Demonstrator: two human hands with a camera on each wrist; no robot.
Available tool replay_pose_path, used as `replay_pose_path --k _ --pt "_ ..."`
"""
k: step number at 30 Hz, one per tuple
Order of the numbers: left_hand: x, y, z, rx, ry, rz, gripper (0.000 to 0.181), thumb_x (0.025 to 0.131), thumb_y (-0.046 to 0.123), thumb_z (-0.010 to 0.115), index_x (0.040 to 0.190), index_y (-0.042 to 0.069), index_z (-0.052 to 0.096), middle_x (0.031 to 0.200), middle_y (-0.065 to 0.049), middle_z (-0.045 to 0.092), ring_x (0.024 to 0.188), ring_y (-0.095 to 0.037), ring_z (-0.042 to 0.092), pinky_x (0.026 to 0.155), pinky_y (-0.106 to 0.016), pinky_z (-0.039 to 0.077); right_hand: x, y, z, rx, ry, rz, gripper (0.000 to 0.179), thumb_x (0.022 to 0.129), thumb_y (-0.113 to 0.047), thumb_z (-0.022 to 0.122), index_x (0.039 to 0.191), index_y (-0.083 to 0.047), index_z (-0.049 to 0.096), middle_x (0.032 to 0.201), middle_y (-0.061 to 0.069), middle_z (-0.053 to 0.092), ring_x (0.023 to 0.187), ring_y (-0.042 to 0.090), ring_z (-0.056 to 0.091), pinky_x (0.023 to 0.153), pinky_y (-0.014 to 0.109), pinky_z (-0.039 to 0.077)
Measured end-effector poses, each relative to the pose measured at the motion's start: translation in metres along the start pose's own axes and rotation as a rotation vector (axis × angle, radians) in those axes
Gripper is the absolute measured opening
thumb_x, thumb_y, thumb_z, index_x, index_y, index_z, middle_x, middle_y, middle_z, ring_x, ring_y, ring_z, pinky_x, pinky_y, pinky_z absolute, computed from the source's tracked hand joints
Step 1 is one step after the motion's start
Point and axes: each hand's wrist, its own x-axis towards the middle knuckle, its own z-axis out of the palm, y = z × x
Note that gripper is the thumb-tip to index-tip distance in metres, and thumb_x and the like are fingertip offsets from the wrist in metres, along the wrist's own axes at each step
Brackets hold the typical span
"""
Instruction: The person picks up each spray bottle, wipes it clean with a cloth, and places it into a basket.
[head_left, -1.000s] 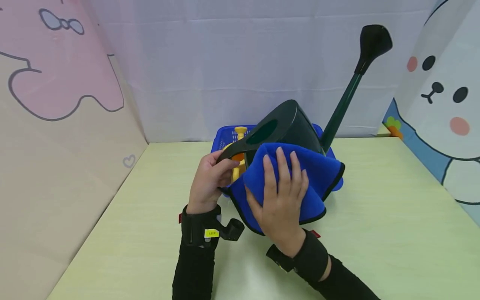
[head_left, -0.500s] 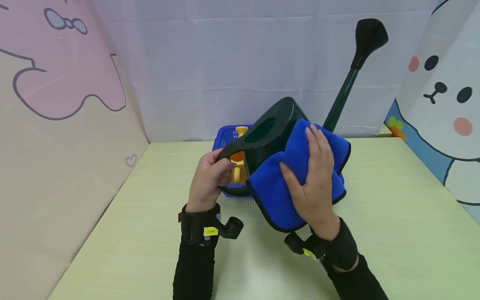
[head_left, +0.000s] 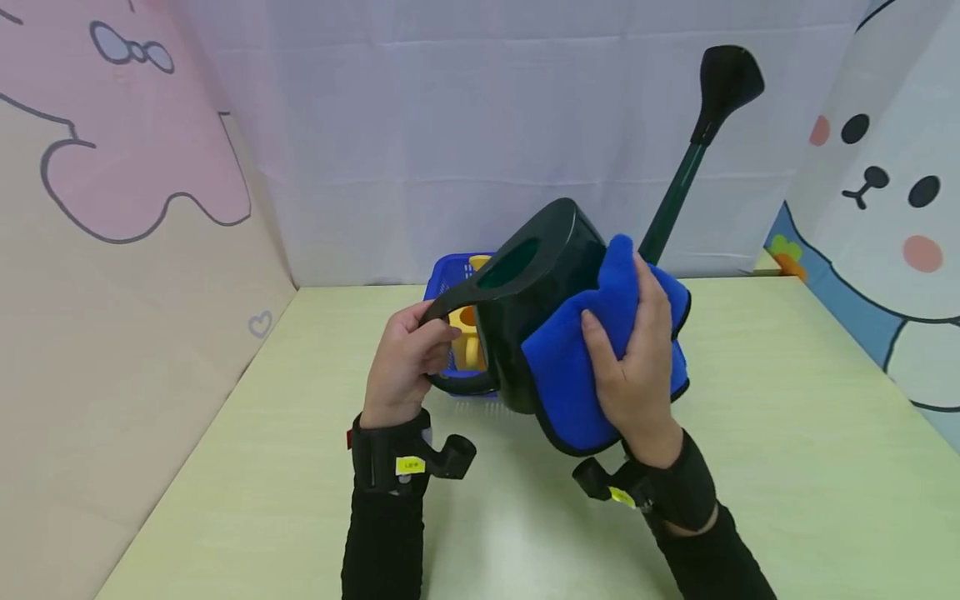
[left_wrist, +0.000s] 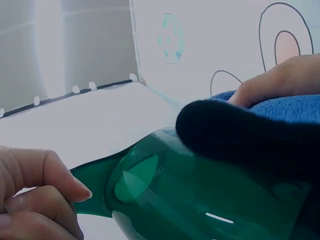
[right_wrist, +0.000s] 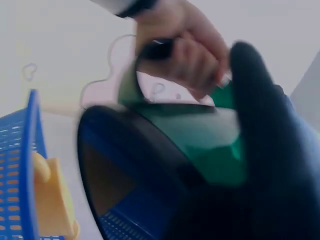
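A dark green watering can [head_left: 525,304] is held tilted above the table, its long spout reaching up to the right. My left hand [head_left: 401,362] grips its handle; the left wrist view shows the curled fingers [left_wrist: 47,185] there. My right hand [head_left: 641,375] holds a blue cloth [head_left: 573,375] with black edging against the can's right side. Its thumb lies on the near face, while the other fingers reach round the side and their tips are partly hidden. In the right wrist view, the can's glossy base [right_wrist: 112,165] faces the camera, somewhat blurred.
Behind the can, a blue basket [head_left: 448,273] with yellow toy-like pieces [head_left: 468,346] stands at the back of the pale table [head_left: 780,433]. The can hides much of it. A white cloth backdrop [head_left: 450,125] hangs behind, and patterned panels flank both sides.
The cloth and right hand have moved right and up along the can, uncovering more of its left side. The right fingers now reach round the side. The can has shifted slightly left.
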Motion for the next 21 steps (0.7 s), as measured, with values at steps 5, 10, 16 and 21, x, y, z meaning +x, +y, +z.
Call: replay_pose_path --k 5,10,16,21 --pt "0.000 -0.001 0.001 -0.017 0.013 0.022 0.015 0.083 0.001 0.045 0.073 0.010 0.052 0.052 0.006 0.035 0.042 -0.007 0.031 0.041 -0.017 0.024 -0.013 -0.005 0.017 -0.132 0.103 -0.152 0.071 0.087 -0.050 0.048 0.136 -0.001 0.033 0.142 0.016 0.037 0.132 0.031 0.032 0.108 0.053 0.022" --pt "0.001 -0.001 0.004 -0.030 0.021 0.037 0.015 0.083 0.000 0.045 0.074 0.010 0.052 0.051 0.006 0.034 0.041 -0.007 0.031 0.040 -0.017 0.023 -0.028 -0.008 0.034 -0.234 0.157 -0.292 0.069 0.084 -0.049 0.053 0.131 0.000 0.037 0.139 0.019 0.038 0.131 0.035 0.031 0.107 0.056 0.022" --pt "0.001 -0.001 0.007 -0.046 0.032 0.024 0.012 0.082 -0.001 0.045 0.076 0.008 0.049 0.051 0.006 0.034 0.040 -0.006 0.031 0.040 -0.017 0.023 -0.038 -0.011 0.045 -0.350 0.160 -0.418 0.066 0.084 -0.048 0.055 0.128 0.000 0.041 0.135 0.023 0.039 0.129 0.039 0.033 0.102 0.060 0.025" --pt "0.001 0.000 0.009 -0.072 0.033 0.027 0.010 0.082 0.000 0.045 0.076 0.008 0.047 0.050 0.006 0.033 0.040 -0.005 0.030 0.040 -0.016 0.023 -0.029 -0.010 0.035 -0.295 0.128 -0.418 0.066 0.083 -0.049 0.056 0.128 -0.001 0.043 0.136 0.022 0.040 0.130 0.040 0.033 0.104 0.058 0.025"
